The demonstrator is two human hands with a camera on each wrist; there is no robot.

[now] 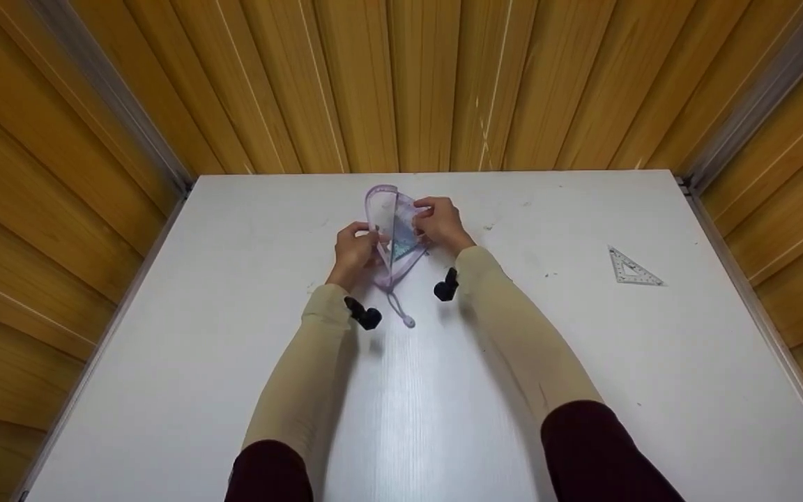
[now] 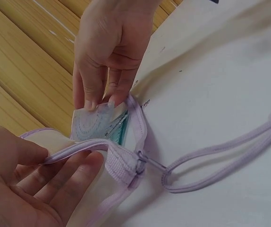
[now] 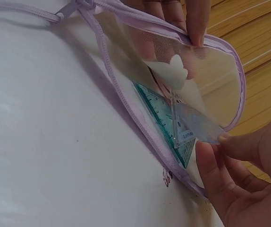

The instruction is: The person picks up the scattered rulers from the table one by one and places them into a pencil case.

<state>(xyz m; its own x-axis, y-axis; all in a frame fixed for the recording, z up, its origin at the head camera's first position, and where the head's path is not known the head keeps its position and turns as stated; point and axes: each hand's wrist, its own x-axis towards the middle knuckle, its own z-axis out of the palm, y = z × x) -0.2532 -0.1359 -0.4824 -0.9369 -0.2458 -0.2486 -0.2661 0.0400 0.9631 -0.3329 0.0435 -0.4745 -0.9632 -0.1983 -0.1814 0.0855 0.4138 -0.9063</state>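
A lilac mesh zip pouch [image 1: 378,202] is held up by both hands near the far side of the white table. My left hand [image 1: 354,252] pinches one zipped edge [image 2: 86,145] between thumb and fingers, and the pouch mouth gapes. With thumb and fingertips, my right hand [image 1: 440,223] grips a clear protractor [image 2: 90,122] at the opening, partly inside. A green set square [image 3: 155,111] lies in the pouch beside a slim clear piece whose kind I cannot tell. The pouch's wrist loop [image 2: 215,163] hangs toward the near side.
A clear triangular set square [image 1: 620,277] lies alone on the white table [image 1: 164,390], to the right. Wood-patterned panels [image 1: 422,84] rise behind the table and at both sides. Small specks mark the tabletop.
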